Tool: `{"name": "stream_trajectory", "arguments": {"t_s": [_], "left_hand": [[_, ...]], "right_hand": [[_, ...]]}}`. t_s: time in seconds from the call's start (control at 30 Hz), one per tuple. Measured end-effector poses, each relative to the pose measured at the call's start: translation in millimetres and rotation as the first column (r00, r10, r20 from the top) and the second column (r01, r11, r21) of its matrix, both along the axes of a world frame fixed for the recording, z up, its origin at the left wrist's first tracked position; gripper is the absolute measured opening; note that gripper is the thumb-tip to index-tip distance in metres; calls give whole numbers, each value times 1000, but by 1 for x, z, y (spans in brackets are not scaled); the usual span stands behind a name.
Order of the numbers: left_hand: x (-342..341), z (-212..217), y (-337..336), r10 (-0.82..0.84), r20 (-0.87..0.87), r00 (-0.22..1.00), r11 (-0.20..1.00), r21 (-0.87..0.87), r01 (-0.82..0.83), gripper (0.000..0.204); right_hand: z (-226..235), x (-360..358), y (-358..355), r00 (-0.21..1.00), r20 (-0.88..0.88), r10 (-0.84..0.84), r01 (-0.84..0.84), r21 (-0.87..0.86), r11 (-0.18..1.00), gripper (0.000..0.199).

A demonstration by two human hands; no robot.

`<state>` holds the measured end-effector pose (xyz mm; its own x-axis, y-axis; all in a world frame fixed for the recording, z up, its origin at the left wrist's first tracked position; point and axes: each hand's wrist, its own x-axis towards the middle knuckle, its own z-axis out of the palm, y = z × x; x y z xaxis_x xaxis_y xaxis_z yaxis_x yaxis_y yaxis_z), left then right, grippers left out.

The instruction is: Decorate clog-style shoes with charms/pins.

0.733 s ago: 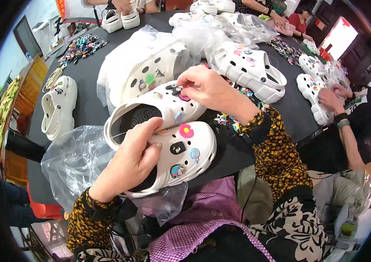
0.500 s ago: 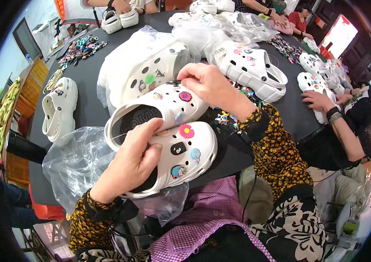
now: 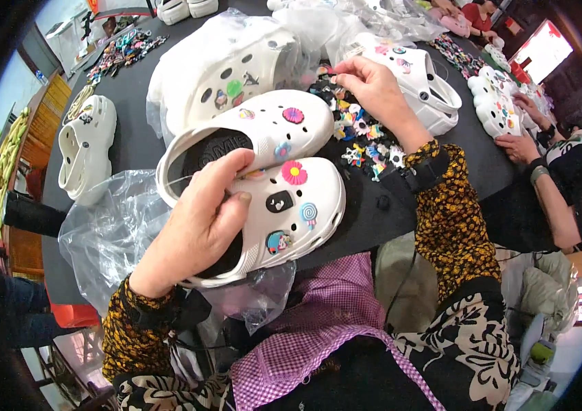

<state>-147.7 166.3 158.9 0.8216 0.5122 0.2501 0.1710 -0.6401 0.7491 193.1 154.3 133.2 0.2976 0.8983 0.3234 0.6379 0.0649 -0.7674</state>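
Observation:
My left hand (image 3: 195, 222) grips a pair of white clogs at their openings, thumb and fingers closed over the adjoining sides. The farther clog (image 3: 316, 113) carries a dark pink flower, a blue flower and other small charms. On the nearer clog (image 3: 322, 181) are a pink flower charm (image 3: 294, 172), a black square charm, a blue swirl lollipop charm (image 3: 309, 214) and a round blue figure. My right hand (image 3: 377, 92) is over a pile of loose shoe charms (image 3: 363, 130), fingertips pinched together at its far end. What lies between them, if anything, I cannot make out.
A clear plastic bag (image 3: 116, 236) lies under the clogs. Behind stands a big bagged white clog (image 3: 236, 75); other white clogs (image 3: 89, 147) (image 3: 411, 75) stand left and right. Charm heaps (image 3: 126, 53) lie farther back. At right, another person's hands (image 3: 518, 147) hold a clog.
My right hand has left the farther clog and moved right to the charm pile. My left hand keeps its grip on the pair. The whole view has shifted slightly.

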Motion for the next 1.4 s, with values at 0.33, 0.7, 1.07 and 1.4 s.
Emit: {"name": "stream_trajectory", "arguments": {"t_s": [0.33, 0.7, 1.07, 1.4], "left_hand": [[0, 3, -5, 14, -27, 1000, 996, -83, -16, 42], [3, 8, -8, 16, -42, 999, 993, -120, -21, 43], [0, 7, -7, 30, -74, 997, 996, -80, -36, 44], [-1, 9, -10, 32, -56, 998, 997, -68, -36, 43]], "right_hand": [[-29, 3, -28, 842, 517, 154, -122, -95, 988, 18], [-16, 12, -39, 916, 381, 126, -31, -245, 969, 15], [-14, 8, -25, 890, 415, 191, -130, -172, 977, 24], [-26, -6, -3, 743, 603, 291, -200, -215, 956, 28]]}}
